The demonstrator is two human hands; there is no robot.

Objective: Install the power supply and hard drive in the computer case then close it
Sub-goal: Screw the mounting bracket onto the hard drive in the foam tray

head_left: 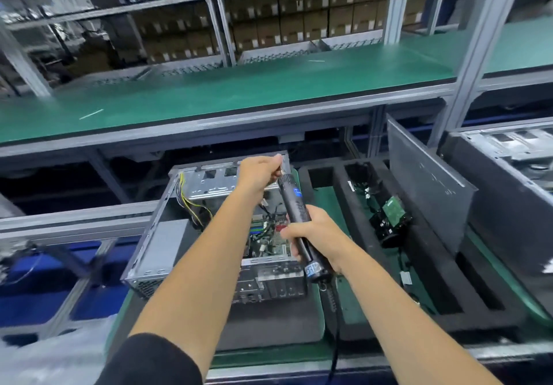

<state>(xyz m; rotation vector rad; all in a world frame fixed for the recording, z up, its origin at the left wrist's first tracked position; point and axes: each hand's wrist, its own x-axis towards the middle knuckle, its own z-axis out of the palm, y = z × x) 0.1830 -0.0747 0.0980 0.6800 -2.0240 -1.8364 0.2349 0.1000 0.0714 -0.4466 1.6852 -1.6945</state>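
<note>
On the green tabletop (330,202) the open computer case (167,235) lies below both hands, the right hand (314,232) gripping an electric screwdriver (294,205) whose long axis points away toward the left hand (263,173), which pinches its tip, perhaps seating a screw, while the hard drive (392,214) waits in the foam tray (425,265) to the right.

An electronics assembly line in a factory: beyond the fingers (276,164) of a worker's left hand (261,175), a green anti-static shelf (239,91) on an aluminium frame (475,43) spans the station, with stacked cartons (302,19) on racks behind. Below the fingers, an open computer case (185,229) sits on the line; to their right, a black foam tray (443,268) holds a hard drive (392,220). The right hand (314,235) grips a corded electric screwdriver (294,208).
</note>
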